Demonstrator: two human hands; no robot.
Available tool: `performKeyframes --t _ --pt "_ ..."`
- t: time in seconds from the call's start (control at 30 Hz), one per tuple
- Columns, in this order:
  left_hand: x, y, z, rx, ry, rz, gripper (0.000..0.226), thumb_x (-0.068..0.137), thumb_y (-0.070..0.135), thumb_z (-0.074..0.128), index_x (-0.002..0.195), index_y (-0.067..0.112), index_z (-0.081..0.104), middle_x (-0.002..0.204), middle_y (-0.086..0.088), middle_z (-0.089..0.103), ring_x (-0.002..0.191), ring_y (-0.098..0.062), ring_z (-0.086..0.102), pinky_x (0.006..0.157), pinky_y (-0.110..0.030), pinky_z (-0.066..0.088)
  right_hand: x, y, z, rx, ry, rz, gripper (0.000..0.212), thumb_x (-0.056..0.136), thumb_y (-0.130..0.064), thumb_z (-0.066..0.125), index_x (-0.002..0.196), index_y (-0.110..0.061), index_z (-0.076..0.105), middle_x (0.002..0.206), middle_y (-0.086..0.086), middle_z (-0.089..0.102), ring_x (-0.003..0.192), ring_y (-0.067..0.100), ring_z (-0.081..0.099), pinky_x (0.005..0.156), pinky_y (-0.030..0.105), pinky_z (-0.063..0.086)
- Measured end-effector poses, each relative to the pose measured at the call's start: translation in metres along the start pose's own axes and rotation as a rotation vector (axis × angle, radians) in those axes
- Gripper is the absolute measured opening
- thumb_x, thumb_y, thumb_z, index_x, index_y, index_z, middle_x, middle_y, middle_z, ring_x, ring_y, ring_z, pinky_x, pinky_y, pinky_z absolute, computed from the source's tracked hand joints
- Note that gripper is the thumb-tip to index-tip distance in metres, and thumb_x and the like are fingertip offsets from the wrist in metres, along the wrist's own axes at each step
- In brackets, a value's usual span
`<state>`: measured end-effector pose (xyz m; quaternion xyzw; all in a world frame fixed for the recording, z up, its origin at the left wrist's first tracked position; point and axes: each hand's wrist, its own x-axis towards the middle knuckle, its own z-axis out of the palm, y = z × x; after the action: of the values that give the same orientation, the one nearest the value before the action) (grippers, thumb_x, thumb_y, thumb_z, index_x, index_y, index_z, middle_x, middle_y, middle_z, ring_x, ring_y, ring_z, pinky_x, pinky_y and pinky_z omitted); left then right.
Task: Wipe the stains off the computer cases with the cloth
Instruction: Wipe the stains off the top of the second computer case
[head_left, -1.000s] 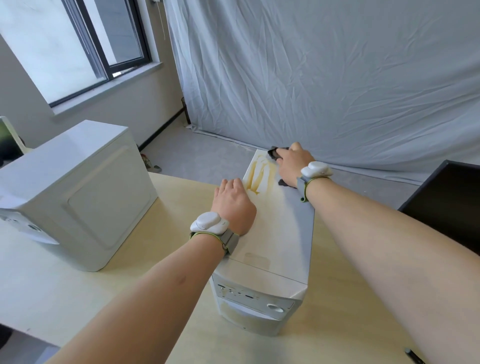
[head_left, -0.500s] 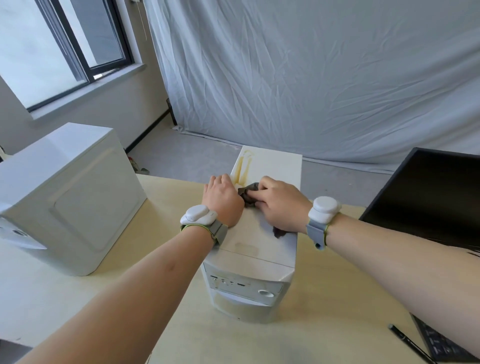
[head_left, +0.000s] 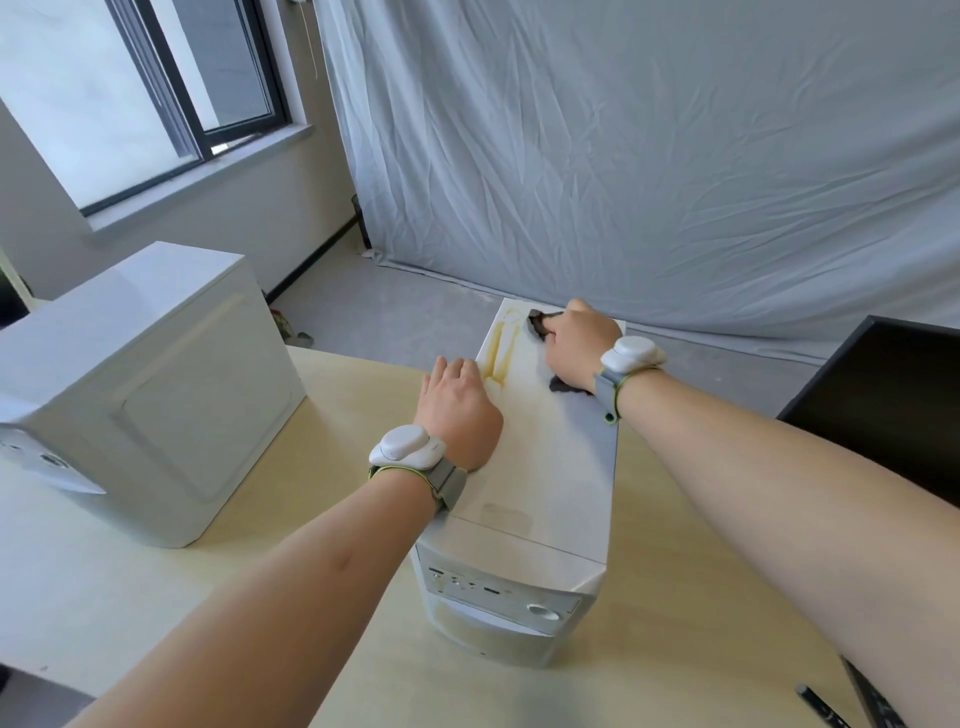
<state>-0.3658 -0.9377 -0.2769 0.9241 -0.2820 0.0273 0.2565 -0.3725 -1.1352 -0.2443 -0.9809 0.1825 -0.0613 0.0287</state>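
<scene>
On a pale wooden table before a grey backdrop sheet, the right hand presses a dark cloth it grips onto the stained computer case. The left hand lies flat, fingers relaxed, on its edge.

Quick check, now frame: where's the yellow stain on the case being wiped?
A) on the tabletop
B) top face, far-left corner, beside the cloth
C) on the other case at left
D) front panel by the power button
B: the yellow stain streaks the top of the computer case at its far-left corner, just left of the dark cloth held by the right hand.
</scene>
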Motion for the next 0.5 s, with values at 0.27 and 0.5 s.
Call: performKeyframes --t 0.27,0.5 --pt "0.005 -0.005 0.004 0.004 0.010 -0.015 0.036 0.062 0.012 0.021 0.089 0.011 0.046 0.100 -0.008 0.054 0.101 -0.029 0.040 0.090 -0.038 0.034 0.051 -0.021 0.001 0.002 -0.058 -0.015 0.032 0.096 -0.024 0.043 0.119 -0.025 0.064 0.126 0.011 0.045 0.101 0.041 0.060 0.079 0.037 0.045" --pt "0.002 0.000 0.002 -0.001 -0.015 -0.017 0.032 0.066 0.013 0.023 0.090 0.013 0.044 0.103 -0.008 0.054 0.104 -0.029 0.040 0.094 -0.039 0.034 0.038 -0.013 -0.011 0.072 -0.127 -0.170 0.037 0.102 -0.028 0.041 0.128 -0.043 0.062 0.121 0.005 0.046 0.102 0.036 0.058 0.089 0.041 0.048"
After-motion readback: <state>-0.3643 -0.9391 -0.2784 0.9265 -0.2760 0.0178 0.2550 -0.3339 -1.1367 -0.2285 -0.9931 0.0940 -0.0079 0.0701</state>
